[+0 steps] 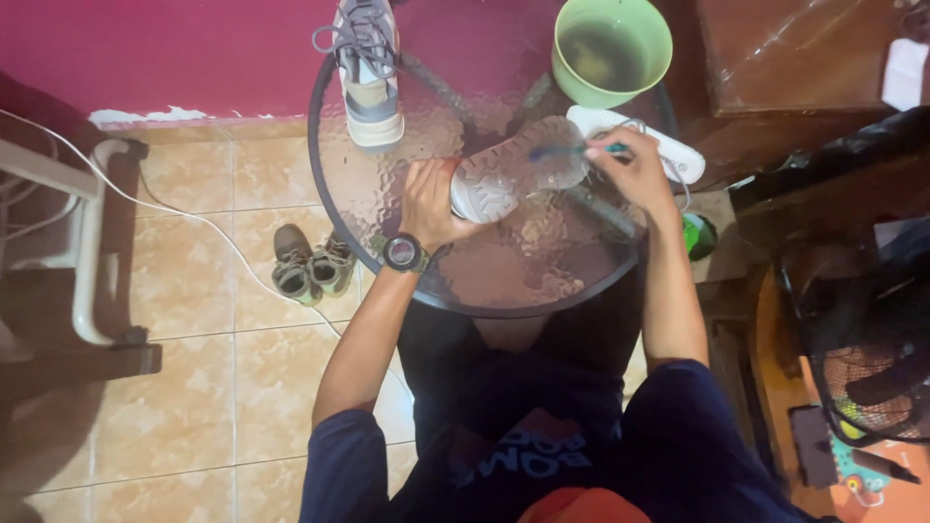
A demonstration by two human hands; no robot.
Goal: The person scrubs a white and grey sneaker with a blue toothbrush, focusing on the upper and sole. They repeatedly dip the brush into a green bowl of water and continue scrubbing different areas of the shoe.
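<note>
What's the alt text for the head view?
Seen from above, the left hand steadies a sneaker turned sole-up on a round glass table, while the right hand holds a brush against the sole. A second sneaker and a green bowl of murky water sit on the table.

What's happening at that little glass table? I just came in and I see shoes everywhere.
A seated person is scrubbing a sneaker on the round glass table. The left hand steadies the shoe, turned sole-up, at its heel end. The right hand holds a brush against the sole near the toe. A green basin of murky water sits at the table's far edge, beside a second sneaker standing upright. A small pair of shoes rests on the tiled floor.
</note>
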